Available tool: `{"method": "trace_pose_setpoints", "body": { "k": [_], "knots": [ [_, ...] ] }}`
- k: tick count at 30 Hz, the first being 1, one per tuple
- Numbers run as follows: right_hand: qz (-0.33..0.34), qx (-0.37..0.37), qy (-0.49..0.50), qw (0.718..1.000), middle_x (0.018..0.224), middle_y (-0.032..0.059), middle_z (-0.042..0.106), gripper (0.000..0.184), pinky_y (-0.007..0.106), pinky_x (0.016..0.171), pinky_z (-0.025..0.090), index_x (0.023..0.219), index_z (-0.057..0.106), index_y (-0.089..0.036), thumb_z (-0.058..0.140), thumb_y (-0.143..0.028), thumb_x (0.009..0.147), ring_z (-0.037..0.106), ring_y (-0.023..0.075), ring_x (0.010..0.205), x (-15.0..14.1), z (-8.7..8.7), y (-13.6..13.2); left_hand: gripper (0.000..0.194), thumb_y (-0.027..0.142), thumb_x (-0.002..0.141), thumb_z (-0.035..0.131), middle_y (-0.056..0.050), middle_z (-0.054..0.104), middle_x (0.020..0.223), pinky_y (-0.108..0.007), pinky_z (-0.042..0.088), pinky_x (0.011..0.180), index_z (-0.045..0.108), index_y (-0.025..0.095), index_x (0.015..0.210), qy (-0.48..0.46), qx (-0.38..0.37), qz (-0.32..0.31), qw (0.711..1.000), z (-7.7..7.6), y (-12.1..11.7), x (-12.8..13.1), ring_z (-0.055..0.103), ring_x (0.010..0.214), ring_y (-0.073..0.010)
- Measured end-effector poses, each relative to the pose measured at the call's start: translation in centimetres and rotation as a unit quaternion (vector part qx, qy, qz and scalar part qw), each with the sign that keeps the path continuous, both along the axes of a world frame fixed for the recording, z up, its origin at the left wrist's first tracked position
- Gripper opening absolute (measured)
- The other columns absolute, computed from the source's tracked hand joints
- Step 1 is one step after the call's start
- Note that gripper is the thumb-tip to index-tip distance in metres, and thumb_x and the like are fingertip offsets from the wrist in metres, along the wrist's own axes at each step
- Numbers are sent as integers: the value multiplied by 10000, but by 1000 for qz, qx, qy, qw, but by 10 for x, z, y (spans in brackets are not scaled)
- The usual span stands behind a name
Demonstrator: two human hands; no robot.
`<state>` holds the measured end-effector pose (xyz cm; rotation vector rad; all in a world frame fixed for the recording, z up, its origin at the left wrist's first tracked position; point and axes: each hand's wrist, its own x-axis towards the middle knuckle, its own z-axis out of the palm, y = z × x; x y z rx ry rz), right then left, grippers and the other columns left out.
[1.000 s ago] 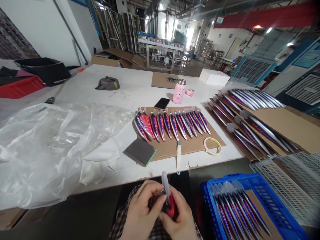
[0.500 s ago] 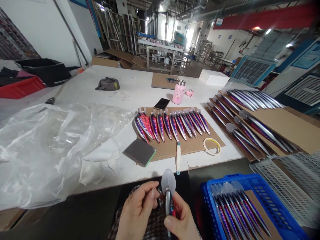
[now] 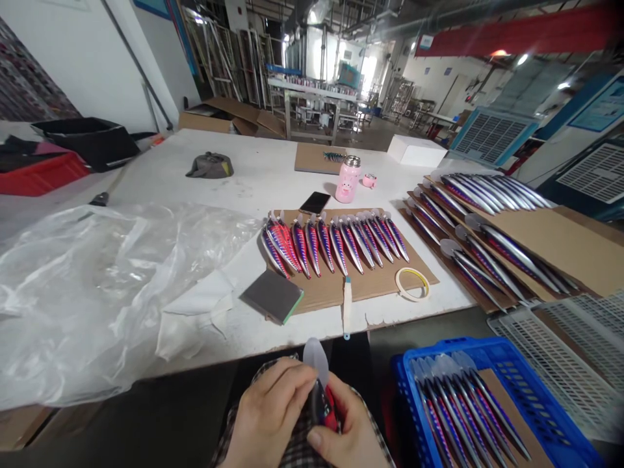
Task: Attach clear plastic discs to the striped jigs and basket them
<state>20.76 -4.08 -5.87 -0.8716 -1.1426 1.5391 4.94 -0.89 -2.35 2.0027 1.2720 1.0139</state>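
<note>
Left hand point(image 3: 270, 413) and right hand point(image 3: 344, 422) both closed on a fishing lure point(image 3: 324, 406), held low over a plaid shirt point(image 3: 292, 442). Lure body red and dark, pale translucent oval lip point(image 3: 316, 359) pointing up. Just right of the hands, a blue plastic crate point(image 3: 529, 396) holds more striped lures point(image 3: 463, 409). Ahead on a white worktable point(image 3: 273, 175): cardboard sheet point(image 3: 380, 289) bearing a tight row of lures point(image 3: 336, 244), sanding sponge point(image 3: 272, 296) at its near left corner, masking tape roll point(image 3: 412, 284). Beyond, pink bottle point(image 3: 347, 180) and phone point(image 3: 314, 202); crumpled plastic sheeting point(image 3: 97, 279) at left.
</note>
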Motion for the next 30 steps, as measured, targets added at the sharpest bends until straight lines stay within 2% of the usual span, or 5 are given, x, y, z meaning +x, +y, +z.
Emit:
{"method": "trace_pose_setpoints", "body": {
  "k": [5, 12, 16, 20, 30],
  "knots": [
    [8, -27, 65, 997, 1150, 52, 698, 654, 385, 1024, 429, 1255, 611, -257, 773, -540, 688, 638, 266, 1080, -4, 14, 4, 156, 196, 888, 573, 58, 720, 863, -155, 534, 718, 680, 306, 916, -22, -1, -11, 1000, 3, 3, 2, 697, 780, -107],
    [-63, -89, 81, 991, 929, 63, 733, 871, 435, 947, 478, 1109, 699, -235, 736, -787, 437, 657, 327, 998, -13, 10, 1, 194, 209, 872, 593, 64, 728, 890, -165, 573, 688, 701, 343, 962, -113, -83, 18, 990, -2, -2, 2, 712, 758, -121],
    [-39, -93, 105, 989, 945, 52, 731, 761, 435, 911, 493, 1094, 709, -257, 776, -704, 481, 659, 327, 994, -12, 9, -1, 267, 189, 881, 570, 51, 671, 995, -186, 595, 715, 711, 375, 1009, -156, -69, 31, 985, 1, -4, 0, 706, 777, -118],
    [-43, -70, 119, 989, 993, 54, 735, 694, 436, 965, 464, 1082, 713, -272, 819, -638, 502, 664, 321, 1014, -11, 10, -4, 278, 167, 868, 586, 50, 660, 878, -180, 576, 670, 687, 363, 1037, -136, -27, 43, 989, 5, -4, 3, 685, 730, -114],
    [-54, -41, 133, 989, 1168, 71, 711, 678, 452, 1056, 405, 1199, 651, -268, 841, -496, 589, 608, 327, 1169, -13, -16, -13, 38, 237, 846, 618, 47, 612, 681, -196, 520, 562, 625, 262, 818, -118, -68, 78, 988, 4, -12, 10, 632, 593, -124]
  ]
}}
